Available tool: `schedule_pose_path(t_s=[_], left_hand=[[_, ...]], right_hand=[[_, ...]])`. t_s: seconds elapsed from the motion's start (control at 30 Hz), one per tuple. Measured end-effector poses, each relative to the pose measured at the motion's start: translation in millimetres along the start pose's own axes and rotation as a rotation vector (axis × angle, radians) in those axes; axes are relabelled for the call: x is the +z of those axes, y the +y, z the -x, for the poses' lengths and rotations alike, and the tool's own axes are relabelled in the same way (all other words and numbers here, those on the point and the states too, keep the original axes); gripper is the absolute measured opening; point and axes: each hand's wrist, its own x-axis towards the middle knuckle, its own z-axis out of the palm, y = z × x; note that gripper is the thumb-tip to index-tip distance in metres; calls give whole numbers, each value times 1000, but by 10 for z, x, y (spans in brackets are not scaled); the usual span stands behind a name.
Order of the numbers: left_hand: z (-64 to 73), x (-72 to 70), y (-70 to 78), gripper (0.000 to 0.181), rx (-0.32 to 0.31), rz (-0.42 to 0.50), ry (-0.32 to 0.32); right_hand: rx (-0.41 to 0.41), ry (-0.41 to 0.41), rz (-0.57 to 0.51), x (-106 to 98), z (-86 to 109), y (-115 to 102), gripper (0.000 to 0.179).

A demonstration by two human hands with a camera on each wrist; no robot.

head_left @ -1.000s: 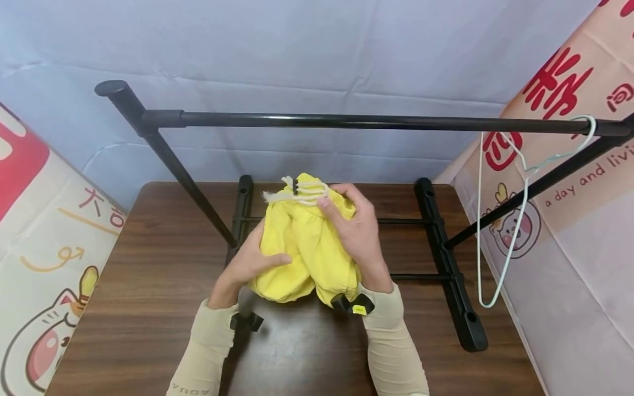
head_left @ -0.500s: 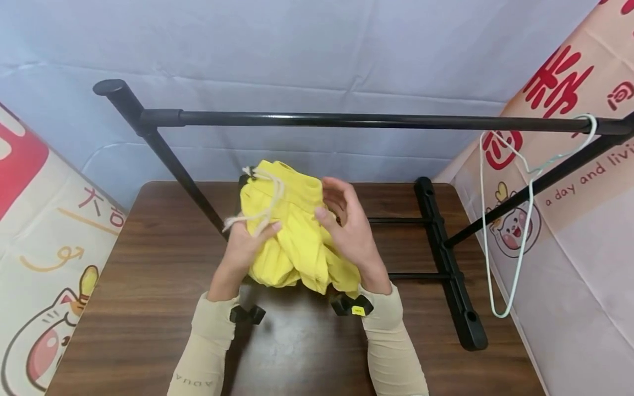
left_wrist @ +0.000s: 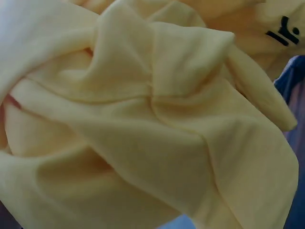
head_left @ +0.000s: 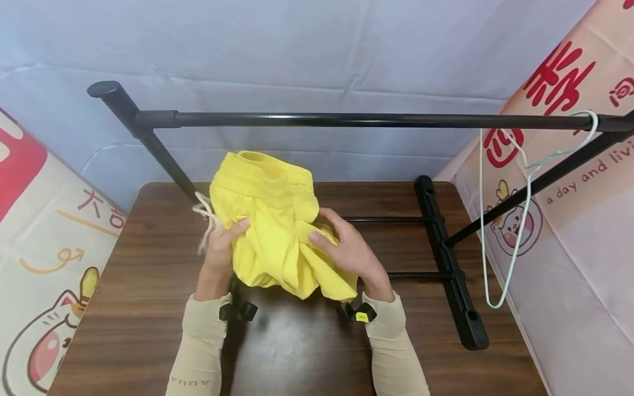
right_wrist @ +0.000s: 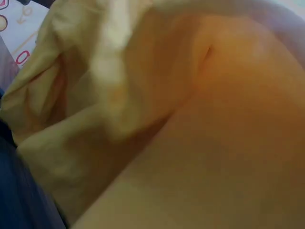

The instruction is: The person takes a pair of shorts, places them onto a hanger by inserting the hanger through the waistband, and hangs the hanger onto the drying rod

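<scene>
Yellow shorts [head_left: 267, 220] with a gathered waistband and a whitish drawstring [head_left: 204, 212] are bunched between my two hands over the table in the head view. My left hand [head_left: 219, 254] grips their left side, thumb on the front, where the drawstring hangs out. On the right side, my right hand [head_left: 350, 252] pinches a fold between thumb and fingers. Crumpled yellow cloth [left_wrist: 143, 124] fills the left wrist view, with a small black print at its upper right. Blurred folds of the same shorts [right_wrist: 90, 143] cover much of the right wrist view.
A black rack [head_left: 337, 120] stands on the brown wooden table [head_left: 124, 308], its top bar crossing beyond the shorts. A pale green hanger [head_left: 522, 220] hangs at the bar's right end. Printed sheets [head_left: 569, 264] flank the table, and a plain pale sheet [head_left: 297, 55] backs it.
The shorts have turned and spread wider toward the left, the drawstring swinging from the top to the left edge. My left hand has moved left with them; my right hand now pinches lower cloth.
</scene>
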Motion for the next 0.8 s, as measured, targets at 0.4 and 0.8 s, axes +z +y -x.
schedule_pose_path(t_s=[0.4,0.8], left_hand=[[16,192,-176,32,-85,-405,-160],[-10,90,-161,67,-26,-629,-93]], right_hand=[[-70,161,-61,202,-24,-182,32],[-251,489,-121,-66,-30,-289,13]])
